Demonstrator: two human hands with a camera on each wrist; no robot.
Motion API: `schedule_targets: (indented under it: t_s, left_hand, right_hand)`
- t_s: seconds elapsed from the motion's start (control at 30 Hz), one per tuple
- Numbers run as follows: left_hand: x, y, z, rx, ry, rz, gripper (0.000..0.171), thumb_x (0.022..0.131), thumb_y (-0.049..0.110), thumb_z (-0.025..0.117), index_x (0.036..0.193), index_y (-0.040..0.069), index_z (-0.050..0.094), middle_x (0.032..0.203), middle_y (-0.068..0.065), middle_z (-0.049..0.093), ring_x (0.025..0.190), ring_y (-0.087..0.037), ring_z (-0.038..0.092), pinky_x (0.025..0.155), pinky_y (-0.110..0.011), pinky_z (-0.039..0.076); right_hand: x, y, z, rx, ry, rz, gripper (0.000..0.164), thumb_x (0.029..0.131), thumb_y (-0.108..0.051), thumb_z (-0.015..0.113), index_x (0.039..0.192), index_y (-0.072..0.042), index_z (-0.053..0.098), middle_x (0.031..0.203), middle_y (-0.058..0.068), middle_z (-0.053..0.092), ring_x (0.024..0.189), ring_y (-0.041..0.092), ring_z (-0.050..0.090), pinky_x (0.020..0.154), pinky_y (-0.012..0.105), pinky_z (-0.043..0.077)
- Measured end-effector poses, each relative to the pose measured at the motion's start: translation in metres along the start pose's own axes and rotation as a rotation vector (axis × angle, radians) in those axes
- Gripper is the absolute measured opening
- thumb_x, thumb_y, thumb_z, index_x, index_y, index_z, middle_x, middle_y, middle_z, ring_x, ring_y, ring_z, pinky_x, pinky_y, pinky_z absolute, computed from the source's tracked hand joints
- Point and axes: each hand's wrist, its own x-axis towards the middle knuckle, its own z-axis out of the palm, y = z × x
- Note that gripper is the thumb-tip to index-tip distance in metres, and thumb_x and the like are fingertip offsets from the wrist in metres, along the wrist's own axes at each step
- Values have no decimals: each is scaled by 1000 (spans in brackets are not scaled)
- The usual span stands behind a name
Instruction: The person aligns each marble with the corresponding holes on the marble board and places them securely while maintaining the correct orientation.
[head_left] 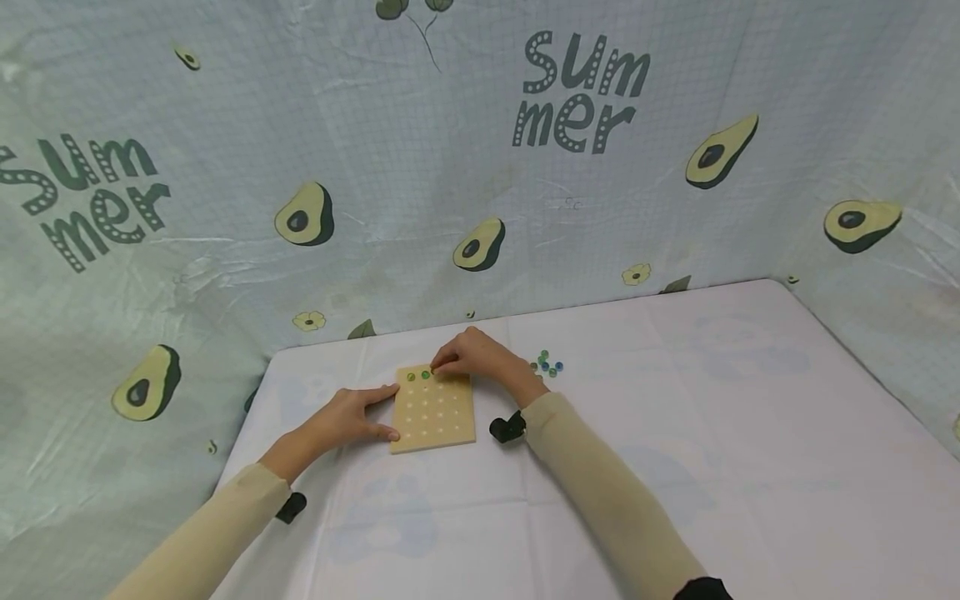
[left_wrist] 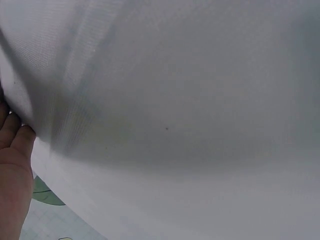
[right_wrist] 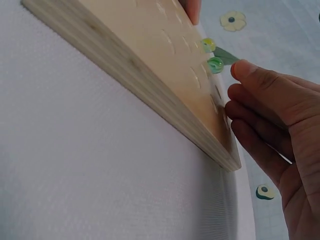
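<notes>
A square wooden board (head_left: 433,417) with rows of small hollows lies on the table. Two green glass marbles, a near one (right_wrist: 215,65) and a yellowish one (right_wrist: 208,45), sit side by side along its far row. My left hand (head_left: 348,419) touches the board's left edge, thumb and forefinger spread apart; the left wrist view catches only some fingers (left_wrist: 19,145) at its side. Over the far row, just right of the marbles, my right hand (head_left: 480,357) has thumb and fingertips together, pinching a small marble mostly hidden by the fingers.
Several loose green and blue marbles (head_left: 545,365) lie on the white-covered table (head_left: 675,400), right of the board and beyond my right wrist. A patterned curtain (head_left: 405,192) with avocados and lettering hangs behind the table's far edge.
</notes>
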Motion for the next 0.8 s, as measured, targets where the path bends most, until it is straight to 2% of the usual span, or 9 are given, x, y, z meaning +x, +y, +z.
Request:
schedule_targets:
  t_s: [0.3,0.6,0.8]
  left_hand:
    - [-3,1,-3,-11,18,39,97,78,54,83,154,7,45,154,-21,46,142,-41,42,111,-55,42]
    - [-4,3,-1,-16,8,4,98,77,54,83,154,7,45,154,-21,44,143,-40,41,111,-56,41]
    - [-2,1,0,-17,14,11,98,77,55,83,154,8,45,155,-21,45,143,-40,41,111,-56,42]
  right_hand:
    - [3,0,-1,23,-4,1,18,94,-24,75,108,-14,82,102,-3,78,84,0,68,74,15,53]
    - [7,2,4,20,19,47,16,93,-26,76,104,-16,83,98,-5,79,85,1,68,75,16,53]
    - [5,1,5,24,47,106,17,92,-27,77,105,-17,83,98,-6,78,85,2,67,75,16,52]
